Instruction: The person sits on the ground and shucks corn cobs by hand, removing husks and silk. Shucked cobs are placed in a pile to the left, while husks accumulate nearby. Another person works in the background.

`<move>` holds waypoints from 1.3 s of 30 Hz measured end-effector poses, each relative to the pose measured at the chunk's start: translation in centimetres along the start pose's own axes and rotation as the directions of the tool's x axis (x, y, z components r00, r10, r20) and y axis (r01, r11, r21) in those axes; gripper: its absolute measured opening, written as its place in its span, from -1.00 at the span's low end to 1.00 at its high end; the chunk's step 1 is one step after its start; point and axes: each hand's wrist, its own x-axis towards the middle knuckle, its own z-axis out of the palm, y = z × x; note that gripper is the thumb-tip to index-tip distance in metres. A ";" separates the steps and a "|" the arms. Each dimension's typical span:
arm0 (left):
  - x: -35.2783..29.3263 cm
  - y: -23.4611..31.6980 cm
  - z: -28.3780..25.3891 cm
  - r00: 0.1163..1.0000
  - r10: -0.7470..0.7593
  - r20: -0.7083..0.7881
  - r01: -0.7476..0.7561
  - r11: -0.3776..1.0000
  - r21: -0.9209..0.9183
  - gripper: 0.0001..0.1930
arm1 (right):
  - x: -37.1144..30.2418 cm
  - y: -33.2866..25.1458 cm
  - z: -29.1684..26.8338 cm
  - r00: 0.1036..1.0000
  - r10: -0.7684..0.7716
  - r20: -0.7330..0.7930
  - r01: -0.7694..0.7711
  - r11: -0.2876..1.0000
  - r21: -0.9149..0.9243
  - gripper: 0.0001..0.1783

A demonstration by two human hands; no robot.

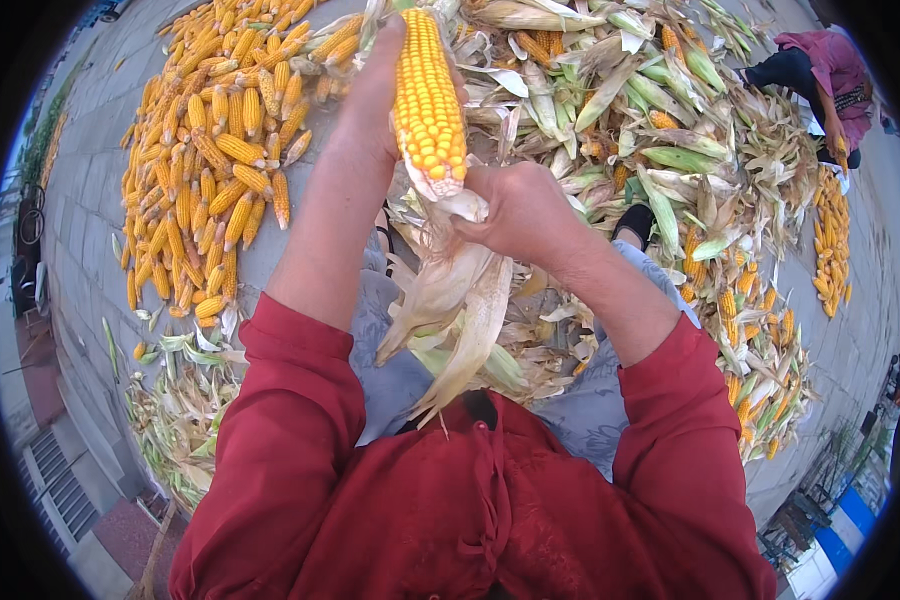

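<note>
An ear of corn (428,95) with bright yellow kernels stands almost upright between my hands. My left hand (378,90) is wrapped round its left side, partly hidden behind the cob. At the lower end, my right hand (523,212) is closed on the dry husk (460,285), which hangs down in pale strips below the cob's base. A large heap of bare corn cobs (205,180) lies to the left. Unhusked and half-husked ears with loose leaves form a broad pile (620,110) ahead and to the right.
Loose husks (185,410) lie at the lower left. At the far right, a person in a pink top (835,75) bends over a smaller row of cobs (830,245). More husked ears (760,340) are mixed with leaves on the right. Grey paving (85,220) runs beneath everything.
</note>
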 end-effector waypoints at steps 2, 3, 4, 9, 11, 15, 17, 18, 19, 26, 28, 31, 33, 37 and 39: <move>-0.2 -1.1 0.2 0.994 -0.084 0.076 0.076 0.991 0.107 -0.45 | -0.5 -0.6 0.1 0.993 -0.057 0.102 0.062 0.997 -0.045 -0.66; -0.5 -1.4 0.5 0.984 -0.134 0.117 0.113 0.980 0.166 -0.44 | -0.7 -0.7 0.2 0.986 -0.078 0.145 0.088 0.994 -0.068 -0.68; -1.1 -0.7 0.5 0.972 -0.151 0.182 0.136 0.986 0.092 -0.46 | -0.5 -0.4 0.3 0.984 -0.080 0.157 0.093 0.993 -0.077 -0.68; 0.3 0.2 -0.3 0.966 0.245 -0.077 -0.234 0.963 0.136 -0.48 | -1.5 -0.6 1.3 0.847 -0.011 0.532 0.093 0.988 -0.127 -0.52; -0.3 -0.1 1.0 0.953 0.280 -0.120 -0.253 0.947 0.200 -0.48 | -2.2 -1.7 1.6 0.625 -0.006 0.781 0.068 0.997 -0.046 -0.36; -0.6 -0.9 1.3 0.957 0.289 0.024 -0.283 0.911 0.301 -0.47 | -3.0 -1.4 2.1 0.569 -0.059 0.820 0.095 0.995 0.006 -0.33; -0.7 -0.9 1.3 0.934 0.357 0.027 -0.343 0.871 0.352 -0.46 | -2.3 -0.9 0.5 0.724 0.063 0.687 -0.014 0.997 -0.076 -0.38; -0.9 -0.9 1.5 0.924 0.382 0.022 -0.362 0.855 0.372 -0.47 | -1.7 -0.5 -0.7 0.776 0.160 0.610 -0.098 0.986 -0.134 -0.39; -1.0 -0.8 1.6 0.914 0.405 0.015 -0.378 0.838 0.394 -0.47 | -1.2 -0.1 -1.7 0.812 0.254 0.525 -0.186 0.966 -0.179 -0.40; -1.1 -1.6 2.4 0.936 0.352 0.007 -0.346 0.916 0.205 -0.51 | 0.1 2.0 -2.1 0.942 0.298 -0.154 -0.265 0.943 0.202 -0.08; -1.4 -2.4 2.9 0.940 0.340 0.015 -0.339 0.933 0.122 -0.54 | 0.7 0.4 -2.1 0.936 0.333 -0.111 -0.257 0.867 0.427 -0.12; -1.3 -3.0 3.8 0.926 0.374 0.051 -0.378 0.912 0.161 -0.56 | 1.2 -0.2 -1.3 0.915 0.396 -0.080 -0.279 0.762 0.585 -0.26; -1.1 -2.3 3.5 0.937 0.324 0.130 -0.343 0.925 0.165 -0.50 | 1.0 -0.3 -1.0 0.921 0.390 -0.012 -0.302 0.732 0.611 -0.32; -1.8 -0.9 2.6 0.909 0.215 0.358 -0.256 0.964 0.072 -0.40 | 0.2 0.1 -1.7 0.933 0.185 0.308 -0.357 0.404 0.842 -0.36; -2.5 -0.7 2.8 0.854 0.235 0.465 -0.237 0.970 -0.055 -0.38 | 0.1 -0.2 -2.0 0.927 0.014 0.376 -0.370 0.211 0.905 -0.31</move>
